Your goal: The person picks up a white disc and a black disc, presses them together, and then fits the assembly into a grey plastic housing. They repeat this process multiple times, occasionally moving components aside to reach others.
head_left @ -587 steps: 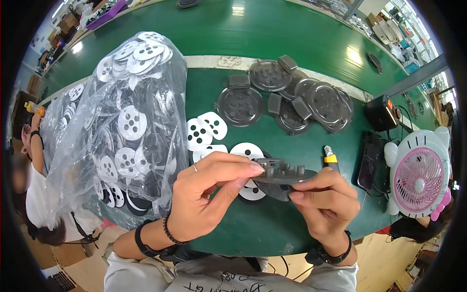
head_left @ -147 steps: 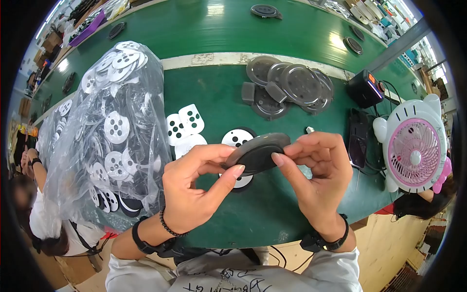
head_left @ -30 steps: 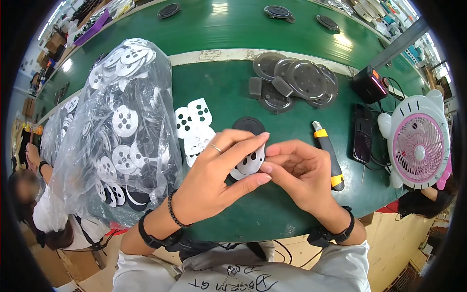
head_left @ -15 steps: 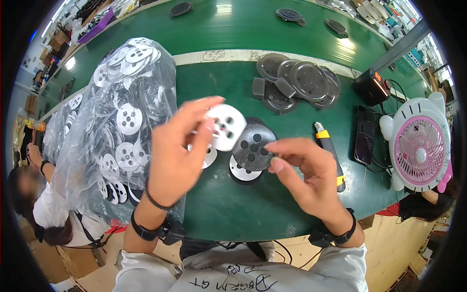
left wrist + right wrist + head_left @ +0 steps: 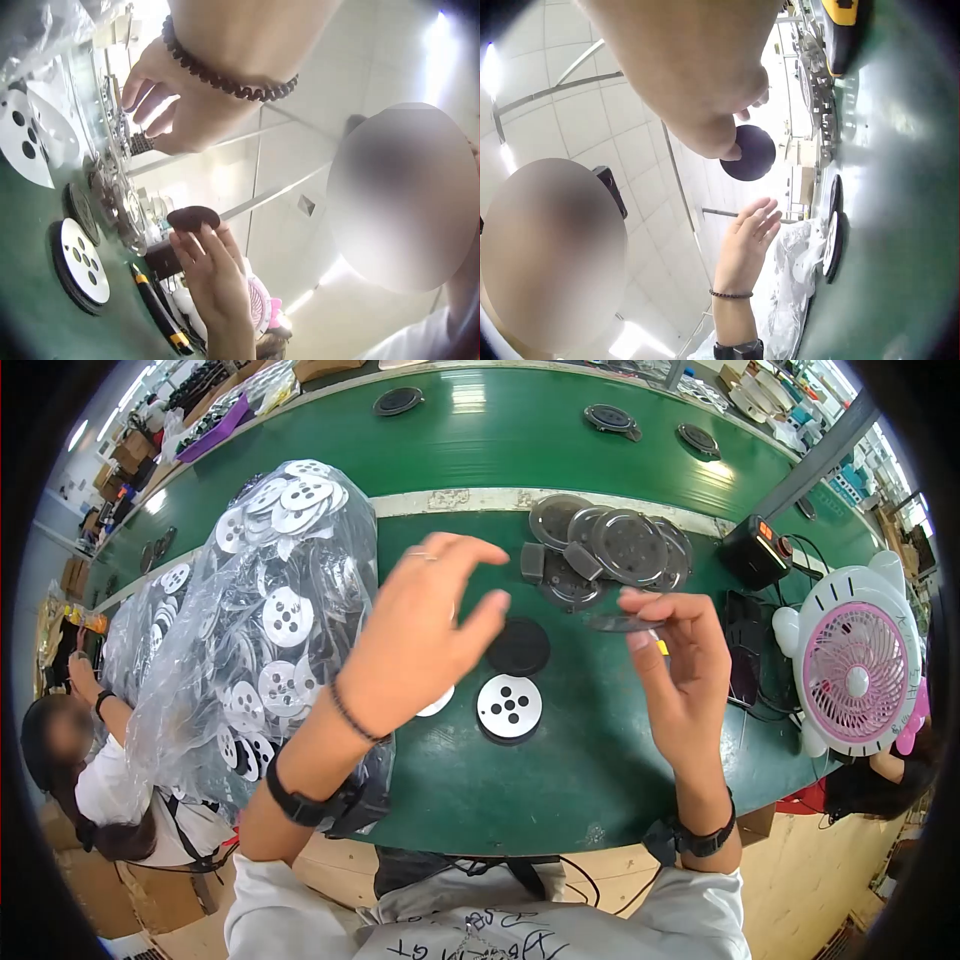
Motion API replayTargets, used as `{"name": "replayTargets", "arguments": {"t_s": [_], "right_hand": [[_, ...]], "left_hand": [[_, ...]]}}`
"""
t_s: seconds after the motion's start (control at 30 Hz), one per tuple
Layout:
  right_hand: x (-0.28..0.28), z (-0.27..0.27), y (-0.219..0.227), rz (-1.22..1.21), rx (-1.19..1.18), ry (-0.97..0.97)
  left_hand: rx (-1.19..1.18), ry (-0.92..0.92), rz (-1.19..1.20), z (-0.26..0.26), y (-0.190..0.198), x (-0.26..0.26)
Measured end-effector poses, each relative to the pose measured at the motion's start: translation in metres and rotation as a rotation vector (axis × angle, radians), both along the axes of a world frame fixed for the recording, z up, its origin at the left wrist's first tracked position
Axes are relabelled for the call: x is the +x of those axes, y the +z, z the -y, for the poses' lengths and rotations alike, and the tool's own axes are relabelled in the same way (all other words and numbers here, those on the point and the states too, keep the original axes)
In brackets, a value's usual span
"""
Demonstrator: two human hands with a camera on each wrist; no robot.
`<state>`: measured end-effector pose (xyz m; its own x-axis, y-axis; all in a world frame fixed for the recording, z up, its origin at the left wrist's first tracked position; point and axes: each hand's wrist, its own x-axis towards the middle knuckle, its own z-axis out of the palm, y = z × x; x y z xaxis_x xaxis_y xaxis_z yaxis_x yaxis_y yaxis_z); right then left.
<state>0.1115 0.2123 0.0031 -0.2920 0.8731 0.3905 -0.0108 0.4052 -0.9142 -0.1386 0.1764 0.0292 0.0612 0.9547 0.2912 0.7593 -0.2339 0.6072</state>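
My right hand (image 5: 685, 660) pinches a thin dark disc (image 5: 622, 623) by its edge, held nearly edge-on above the table; its round face shows in the right wrist view. Fingers spread, my left hand (image 5: 425, 625) hovers over the left middle of the table with nothing in it. Between and below the hands lies a white disc with several holes (image 5: 510, 705) on top of black ones. A plain black disc (image 5: 518, 647) lies just behind it. White holed sheets (image 5: 26, 139) are mostly hidden under my left hand in the head view.
A large clear bag of white holed discs (image 5: 285, 615) fills the left side. Smoky round plastic covers (image 5: 630, 547) are heaped at the back. On the right stand a fan (image 5: 857, 660) and a black box (image 5: 757, 552); a yellow-black cutter (image 5: 161, 311) lies nearby.
The white holed piece has left my left hand, which has lifted and opened. My right hand has moved up and right with the dark disc, turning it edge-on.
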Motion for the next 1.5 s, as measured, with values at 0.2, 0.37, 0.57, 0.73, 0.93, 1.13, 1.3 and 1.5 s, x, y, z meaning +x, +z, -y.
{"name": "replayTargets", "arguments": {"t_s": [0.2, 0.37, 0.57, 0.73, 0.93, 1.13, 1.3, 1.5], "right_hand": [[0.002, 0.003, 0.002, 0.052, -0.096, -0.026], [-0.007, 0.009, 0.015, -0.007, -0.065, -0.071], [0.006, 0.0, 0.006, -0.031, -0.066, -0.091], [0.007, -0.002, 0.011, -0.174, -0.075, -0.116], [0.009, 0.005, 0.003, -0.391, -0.277, 0.343], [0.006, 0.009, 0.005, -0.351, -0.197, 0.508], [-0.006, 0.016, -0.003, -0.338, -0.324, 0.63], [-0.005, 0.019, 0.002, -0.25, -0.337, 0.708]], "left_hand": [[-0.096, -0.109, -0.158, -0.016, -0.037, 0.032], [0.111, 0.019, -0.147, -0.064, -0.054, 0.021], [-0.046, -0.125, -0.219, -0.072, -0.044, 0.016], [-0.47, -0.138, -0.095, -0.035, 0.006, 0.0], [-0.78, -0.406, 1.007, 0.022, 0.016, -0.001], [-0.784, -0.463, 1.267, 0.041, -0.008, -0.001], [-0.527, -0.483, 1.084, 0.046, -0.029, 0.016], [-0.44, -0.526, 1.27, 0.051, -0.037, 0.012]]}}
